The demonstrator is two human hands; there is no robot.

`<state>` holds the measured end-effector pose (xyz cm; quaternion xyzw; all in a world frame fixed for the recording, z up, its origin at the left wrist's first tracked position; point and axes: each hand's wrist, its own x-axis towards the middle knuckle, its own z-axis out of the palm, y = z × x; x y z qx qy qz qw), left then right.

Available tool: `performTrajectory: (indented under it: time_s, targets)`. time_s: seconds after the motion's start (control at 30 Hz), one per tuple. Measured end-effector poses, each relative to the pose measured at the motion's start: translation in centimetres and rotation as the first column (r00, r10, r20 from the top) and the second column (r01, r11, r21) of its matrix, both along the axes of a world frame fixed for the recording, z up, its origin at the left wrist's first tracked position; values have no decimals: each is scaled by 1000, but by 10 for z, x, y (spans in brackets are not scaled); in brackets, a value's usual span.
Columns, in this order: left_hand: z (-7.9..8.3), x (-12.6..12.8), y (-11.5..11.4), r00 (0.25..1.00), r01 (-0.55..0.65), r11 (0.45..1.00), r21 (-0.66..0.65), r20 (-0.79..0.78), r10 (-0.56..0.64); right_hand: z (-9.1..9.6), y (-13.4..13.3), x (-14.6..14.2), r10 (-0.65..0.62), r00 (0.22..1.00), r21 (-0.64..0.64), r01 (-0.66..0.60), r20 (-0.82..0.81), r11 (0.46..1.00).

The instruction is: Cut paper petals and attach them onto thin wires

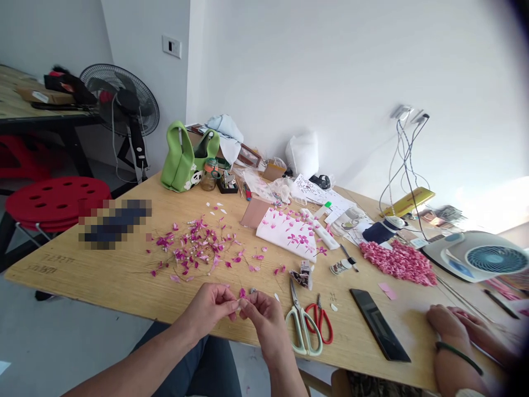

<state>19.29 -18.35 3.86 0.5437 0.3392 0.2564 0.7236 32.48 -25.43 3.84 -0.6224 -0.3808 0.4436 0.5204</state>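
Note:
My left hand and my right hand meet over the near edge of the wooden table. Their fingertips pinch a small magenta flower piece between them. Both hands are closed in a pinch. Just beyond them lies a scatter of magenta petals and thin stems. White-handled scissors and small red scissors lie right of my right hand.
Another person's hands, one with a green bangle, rest at the table's right. A black phone, a pink flower heap, a white foam block with flowers, a green bag and a small fan occupy the table. Red stools stand left.

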Motion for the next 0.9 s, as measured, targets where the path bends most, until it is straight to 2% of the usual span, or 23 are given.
performTrajectory:
  time_s: [0.17,0.4,0.6,0.73,0.9]
  targets:
    - [-1,-1,-1,996,-28,996,82,-77,35,2,-4,0,54,998,11,-54,-34,999]
    - [-2,-1,-4,990,-48,992,119,-125,63,0,-6,0,31,996,-4,-31,89,1000]
    - [-4,2,-5,996,-42,992,119,-77,51,4,-6,-6,-56,949,53,41,312,998]
    - [-6,2,-5,999,-30,987,155,-34,36,5,-8,-9,-81,935,72,60,346,996]
    - [-2,0,-4,1000,28,995,92,-9,-28,6,-10,-9,-84,929,55,69,361,996]
